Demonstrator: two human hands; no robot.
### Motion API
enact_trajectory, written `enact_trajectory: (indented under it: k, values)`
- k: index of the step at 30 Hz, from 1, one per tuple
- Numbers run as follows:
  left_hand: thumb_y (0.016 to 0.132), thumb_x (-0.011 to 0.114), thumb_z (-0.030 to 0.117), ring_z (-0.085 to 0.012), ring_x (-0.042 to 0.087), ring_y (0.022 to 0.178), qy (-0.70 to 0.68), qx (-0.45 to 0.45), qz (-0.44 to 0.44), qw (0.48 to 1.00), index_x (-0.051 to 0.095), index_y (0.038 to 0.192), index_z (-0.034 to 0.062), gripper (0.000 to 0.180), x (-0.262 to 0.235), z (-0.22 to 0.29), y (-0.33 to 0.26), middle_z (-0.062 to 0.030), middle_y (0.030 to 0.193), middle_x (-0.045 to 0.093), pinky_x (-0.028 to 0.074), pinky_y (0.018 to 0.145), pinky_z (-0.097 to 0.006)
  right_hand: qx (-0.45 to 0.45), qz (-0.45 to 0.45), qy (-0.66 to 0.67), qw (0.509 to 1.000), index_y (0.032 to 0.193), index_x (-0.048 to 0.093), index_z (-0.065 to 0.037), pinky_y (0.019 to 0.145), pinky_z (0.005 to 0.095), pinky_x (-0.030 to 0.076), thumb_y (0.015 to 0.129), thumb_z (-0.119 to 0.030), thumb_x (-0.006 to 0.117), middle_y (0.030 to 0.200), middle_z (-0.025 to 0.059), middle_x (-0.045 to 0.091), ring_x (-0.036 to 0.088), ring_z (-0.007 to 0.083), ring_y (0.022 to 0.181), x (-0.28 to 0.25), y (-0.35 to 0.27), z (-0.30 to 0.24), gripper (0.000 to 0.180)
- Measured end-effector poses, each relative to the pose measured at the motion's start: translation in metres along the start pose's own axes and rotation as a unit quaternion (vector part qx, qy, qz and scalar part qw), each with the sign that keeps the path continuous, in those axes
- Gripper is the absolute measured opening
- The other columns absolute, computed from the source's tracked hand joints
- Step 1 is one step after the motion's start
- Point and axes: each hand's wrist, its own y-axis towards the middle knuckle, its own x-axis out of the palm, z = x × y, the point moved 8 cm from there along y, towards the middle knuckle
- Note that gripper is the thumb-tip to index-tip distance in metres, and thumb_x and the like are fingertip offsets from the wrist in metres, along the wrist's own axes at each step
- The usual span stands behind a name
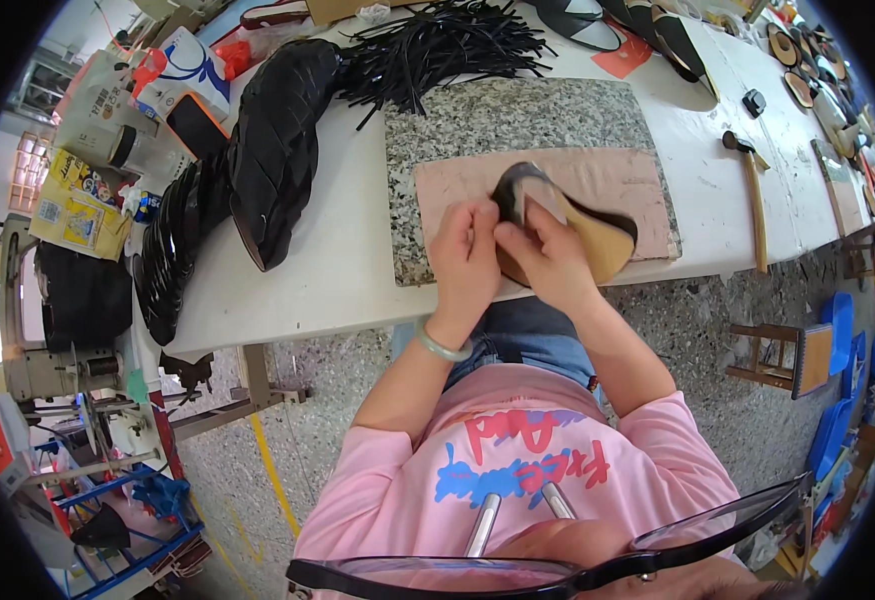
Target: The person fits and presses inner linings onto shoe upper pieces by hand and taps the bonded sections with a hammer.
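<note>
I see both hands working at the near edge of a white table [337, 260]. My left hand [464, 258] is pinched with bent fingers on the dark upper edge of a shoe [567, 225], and my right hand [547, 262] grips the same shoe from the other side, thumb pressed on its black front. The shoe has a tan insole and lies tilted on a pink sheet [607, 175], which rests on a speckled granite slab [517, 125]. A pale bangle [443, 347] sits on the left wrist.

As for containers, a white carton [172, 75] stands at the far left corner of the table, beside a yellow box [72, 205]; I cannot tell what either holds. Left of the slab, stacked black shoe pieces [272, 150] lie in an overlapping row. A heap of thin black strips [437, 50] lies behind the slab. A hammer [752, 200] rests to the right, well apart from the hands.
</note>
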Motion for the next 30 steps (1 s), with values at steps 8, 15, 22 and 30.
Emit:
enact_trajectory:
  k: [8, 15, 22, 30]
  values:
    - [0.097, 0.055, 0.02, -0.0119, 0.061, 0.07, -0.414, -0.19, 0.055, 0.889, 0.06, 0.091, 0.0034, 0.018, -0.017, -0.008, 0.067, -0.0047, 0.081, 0.064, 0.047, 0.062, -0.029, -0.074, -0.114, -0.032, 0.99, 0.125, 0.058, -0.002, 0.082, 0.0295, 0.05, 0.098, -0.013, 0.053, 0.102, 0.0114, 0.068, 0.064, 0.0133, 0.095, -0.001, 0.013, -0.037, 0.03]
    - [0.088, 0.066, 0.004, -0.0104, 0.063, 0.086, -0.245, -0.049, -0.094, 0.964, 0.062, 0.107, -0.0005, 0.02, -0.003, 0.04, 0.058, -0.0031, 0.091, 0.067, 0.051, 0.076, -0.024, -0.016, -0.099, 0.585, 0.805, 0.133, 0.045, 0.008, 0.108, 0.0397, 0.037, 0.102, -0.015, 0.04, 0.133, 0.0167, 0.054, 0.052, 0.0257, 0.124, -0.022, 0.033, -0.032, 0.039]
    - [0.077, 0.071, -0.004, -0.0131, 0.064, 0.095, -0.325, -0.003, -0.31, 0.894, 0.061, 0.119, -0.0026, 0.044, -0.002, 0.037, 0.046, -0.0086, 0.104, 0.068, 0.051, 0.08, -0.025, -0.036, -0.205, 0.678, 0.705, 0.133, 0.046, 0.004, 0.106, 0.0394, 0.041, 0.102, -0.016, 0.041, 0.132, 0.015, 0.055, 0.055, 0.0241, 0.122, -0.038, 0.049, -0.064, 0.037]
    - [0.095, 0.062, 0.02, -0.0119, 0.062, 0.095, -0.418, -0.095, -0.187, 0.884, 0.064, 0.11, 0.0006, 0.025, -0.002, 0.062, 0.049, -0.0055, 0.102, 0.068, 0.05, 0.084, -0.027, 0.038, -0.208, 0.262, 0.942, 0.107, 0.067, 0.005, 0.077, 0.0266, 0.049, 0.095, -0.013, 0.06, 0.095, 0.0085, 0.07, 0.064, 0.0125, 0.087, -0.06, 0.074, -0.062, 0.023]
